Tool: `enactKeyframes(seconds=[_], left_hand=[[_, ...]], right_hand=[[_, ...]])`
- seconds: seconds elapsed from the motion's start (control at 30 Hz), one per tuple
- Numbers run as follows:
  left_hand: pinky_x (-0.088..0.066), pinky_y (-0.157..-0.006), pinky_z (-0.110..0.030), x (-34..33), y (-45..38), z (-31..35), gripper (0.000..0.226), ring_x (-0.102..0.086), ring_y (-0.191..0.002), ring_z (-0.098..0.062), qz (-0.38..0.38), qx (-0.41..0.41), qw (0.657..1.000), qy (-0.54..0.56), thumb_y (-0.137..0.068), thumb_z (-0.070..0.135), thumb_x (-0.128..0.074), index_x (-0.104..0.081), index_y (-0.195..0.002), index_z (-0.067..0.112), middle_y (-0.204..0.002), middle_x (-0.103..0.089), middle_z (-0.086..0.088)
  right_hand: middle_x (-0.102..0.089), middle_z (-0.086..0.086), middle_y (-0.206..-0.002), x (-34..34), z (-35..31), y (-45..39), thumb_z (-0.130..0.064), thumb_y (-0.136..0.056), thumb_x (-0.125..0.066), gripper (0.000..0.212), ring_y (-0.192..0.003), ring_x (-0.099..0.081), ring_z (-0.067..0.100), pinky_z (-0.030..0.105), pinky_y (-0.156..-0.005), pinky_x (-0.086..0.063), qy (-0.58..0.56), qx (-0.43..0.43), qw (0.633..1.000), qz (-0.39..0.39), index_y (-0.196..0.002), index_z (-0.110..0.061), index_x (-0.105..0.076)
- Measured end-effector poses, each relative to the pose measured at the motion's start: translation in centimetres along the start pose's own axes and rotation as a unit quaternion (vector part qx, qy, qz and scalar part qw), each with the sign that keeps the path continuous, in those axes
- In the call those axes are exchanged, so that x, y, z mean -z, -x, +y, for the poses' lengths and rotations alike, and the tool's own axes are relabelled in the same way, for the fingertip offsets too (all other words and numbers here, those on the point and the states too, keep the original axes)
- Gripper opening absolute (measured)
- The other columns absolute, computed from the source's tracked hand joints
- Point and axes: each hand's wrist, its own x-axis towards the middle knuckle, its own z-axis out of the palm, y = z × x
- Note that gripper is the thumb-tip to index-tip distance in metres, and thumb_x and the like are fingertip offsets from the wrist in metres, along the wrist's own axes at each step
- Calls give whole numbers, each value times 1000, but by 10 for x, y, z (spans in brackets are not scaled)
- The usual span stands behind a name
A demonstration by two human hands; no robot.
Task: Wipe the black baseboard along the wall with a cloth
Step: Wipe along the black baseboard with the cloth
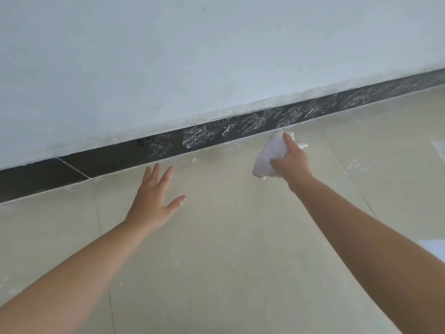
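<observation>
While right hand (292,162) grips cloth (271,156) near baseboard (168,147), left hand (154,201) spread.

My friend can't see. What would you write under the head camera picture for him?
A right hand holds a white cloth just below a black baseboard streaked with white smears. The left hand spreads open over the pale tiled floor.

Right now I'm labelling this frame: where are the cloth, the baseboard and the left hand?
cloth (271,154): head view, its white middle.
baseboard (115,160): head view, clean black stretch.
left hand (151,201): head view, its back.
</observation>
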Motion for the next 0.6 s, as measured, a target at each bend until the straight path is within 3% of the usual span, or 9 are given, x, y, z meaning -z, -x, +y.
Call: enactKeyframes(seconds=[0.1,0.17,0.23,0.27,0.33,0.37,0.5,0.6], left_hand=[[0,-114,-39,-7,-3,-9,73,15,-140,-24,-29,1,995,-98,-89,45,-42,-1,-144,20,-153,11,-9],[-1,-114,-41,-11,-1,-11,73,12,-141,-27,-37,3,990,-135,-89,47,-39,-2,-144,16,-153,8,-13],[-3,-114,-44,-15,1,-10,77,8,-141,-29,-34,6,987,-159,-86,60,-25,-6,-144,13,-153,4,-15],[-3,-114,-44,-18,2,-11,86,5,-141,-29,-31,6,986,-166,-80,70,-8,-9,-144,12,-153,1,-16],[-5,-113,-43,-24,1,-14,114,-2,-141,-31,-33,10,984,-176,-61,79,23,-17,-143,10,-152,-6,-18],[-6,-113,-44,-27,1,-16,120,-6,-141,-32,-35,17,983,-178,-57,79,27,-21,-142,9,-151,-10,-19],[-17,-110,-49,-31,-1,-16,109,-24,-136,-37,-34,24,985,-169,-70,76,15,-35,-136,5,-146,-27,-22],[-18,-110,-49,-33,-3,-20,106,-27,-135,-37,-23,18,984,-174,-72,75,13,-36,-135,5,-145,-29,-22]], right_hand=[[-52,16,-105,22,-5,-24,6,-84,-43,83,-81,-48,24,31,-67,-38,112,3,993,24,-147,-25,2],[-55,20,-113,24,-5,-34,4,-87,-42,81,-86,-53,27,33,-71,-39,154,-30,987,27,-146,-23,8],[-57,20,-108,20,-4,-44,2,-88,-40,78,-98,-57,31,35,-78,-43,166,-51,984,40,-147,-23,4],[-57,17,-98,18,-3,-49,3,-87,-40,76,-99,-57,32,35,-77,-44,157,-52,985,50,-147,-23,0],[-50,8,-85,16,0,-61,4,-86,-40,73,-92,-55,27,31,-69,-42,93,-71,990,82,-146,-24,-11],[-47,5,-81,14,2,-66,3,-86,-41,69,-87,-52,25,29,-66,-42,58,-95,989,99,-145,-22,-16],[-34,-1,-65,5,13,-84,5,-85,-40,67,-78,-46,21,28,-68,-38,51,-108,982,148,-144,-18,-19],[-39,-4,-70,1,18,-93,6,-83,-39,66,-78,-46,20,26,-68,-37,-5,-97,977,187,-141,-21,-23]])
